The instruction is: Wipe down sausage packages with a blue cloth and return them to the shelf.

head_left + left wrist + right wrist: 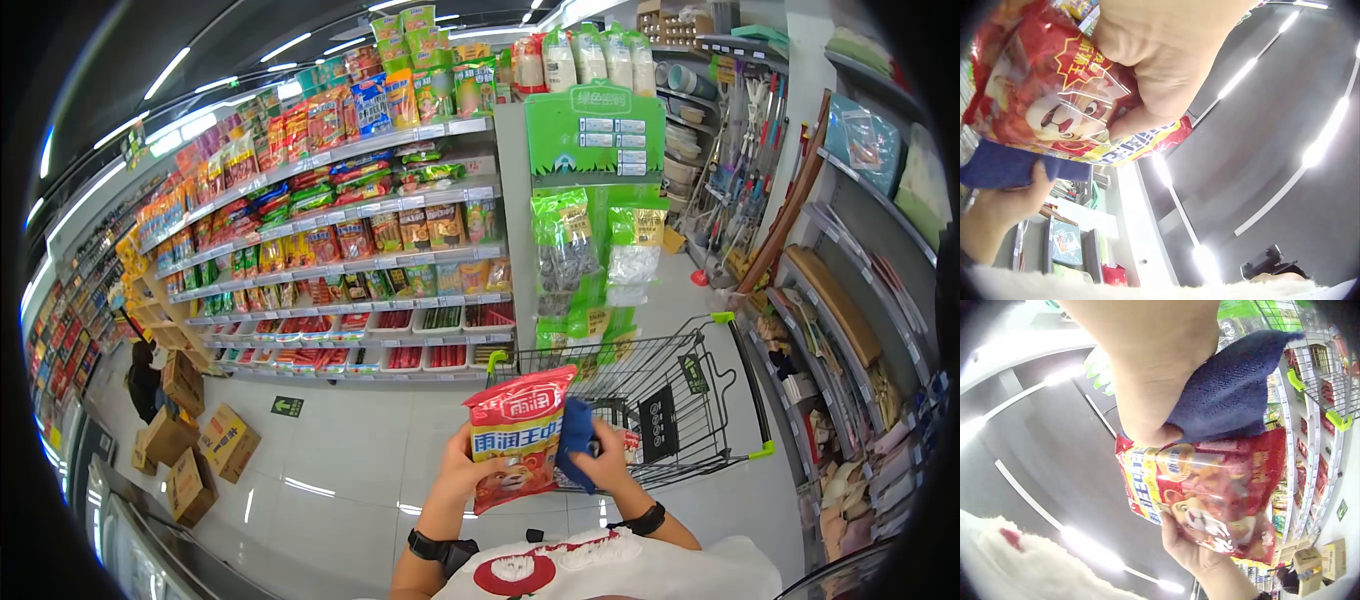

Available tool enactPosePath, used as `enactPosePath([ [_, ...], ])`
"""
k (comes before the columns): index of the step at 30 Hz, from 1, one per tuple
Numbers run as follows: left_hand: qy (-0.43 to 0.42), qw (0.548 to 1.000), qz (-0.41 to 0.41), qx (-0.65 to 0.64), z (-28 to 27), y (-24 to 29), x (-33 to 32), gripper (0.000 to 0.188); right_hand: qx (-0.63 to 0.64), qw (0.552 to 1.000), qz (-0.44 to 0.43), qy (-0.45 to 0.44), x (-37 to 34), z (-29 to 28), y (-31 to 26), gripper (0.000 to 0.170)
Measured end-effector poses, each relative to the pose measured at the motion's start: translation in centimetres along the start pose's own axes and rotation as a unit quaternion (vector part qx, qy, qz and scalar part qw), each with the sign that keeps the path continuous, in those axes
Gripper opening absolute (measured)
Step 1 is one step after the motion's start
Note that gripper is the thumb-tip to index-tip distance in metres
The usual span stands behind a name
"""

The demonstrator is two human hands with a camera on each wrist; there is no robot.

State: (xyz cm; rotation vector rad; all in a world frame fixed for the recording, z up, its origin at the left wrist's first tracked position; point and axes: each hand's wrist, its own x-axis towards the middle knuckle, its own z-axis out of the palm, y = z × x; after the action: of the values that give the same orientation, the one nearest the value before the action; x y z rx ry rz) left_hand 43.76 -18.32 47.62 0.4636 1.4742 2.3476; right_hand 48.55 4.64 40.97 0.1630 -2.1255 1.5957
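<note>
Left hand (466,468) gripped the red bag (518,438) by its side, thumb across the printed front, fingers bent behind. Bag was held up, slightly tilted, in front of the shirt (610,565). Right hand (606,462) pinched a blue cloth (577,440) between thumb and fingers, cloth against the bag's right side. Cart (700,385) stood just beyond, to the right. Stocked shelf (340,240) ran along ahead and left; cardboard boxes (228,442) sat on the floor (330,500), far left.
</note>
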Motion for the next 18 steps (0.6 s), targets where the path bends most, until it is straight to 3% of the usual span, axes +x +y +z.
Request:
enactPosePath([
  [1,-0.013,1.0,-0.017,-0.007,0.1,-0.1,-0.1,0.061,0.098,0.994,0.02,0.039,0.7,0.2,-1.5,0.052],
  [4,-0.017,0.999,-0.044,-0.001,0.7,-0.7,-0.4,0.061,0.209,0.977,0.027,0.04,2.1,-0.8,-2.4,0.058],
  [7,-0.027,0.998,-0.046,-0.025,0.6,-1.2,-0.4,0.06,0.423,0.898,0.12,-0.024,1.8,-0.6,-3.5,0.063],
  [11,-0.026,0.996,-0.056,-0.065,0.1,-1.4,-0.5,0.054,0.394,0.898,0.165,-0.109,-0.8,0.6,-0.6,0.066],
  [14,-0.012,0.995,-0.065,-0.08,-0.5,-1.5,-0.5,0.049,0.459,0.841,0.255,-0.134,-2.8,2.3,2.4,0.065],
  [18,0.016,0.992,-0.068,-0.102,0.1,-1.0,-0.3,0.046,0.468,0.829,0.248,-0.181,-3.0,2.4,1.8,0.086],
])
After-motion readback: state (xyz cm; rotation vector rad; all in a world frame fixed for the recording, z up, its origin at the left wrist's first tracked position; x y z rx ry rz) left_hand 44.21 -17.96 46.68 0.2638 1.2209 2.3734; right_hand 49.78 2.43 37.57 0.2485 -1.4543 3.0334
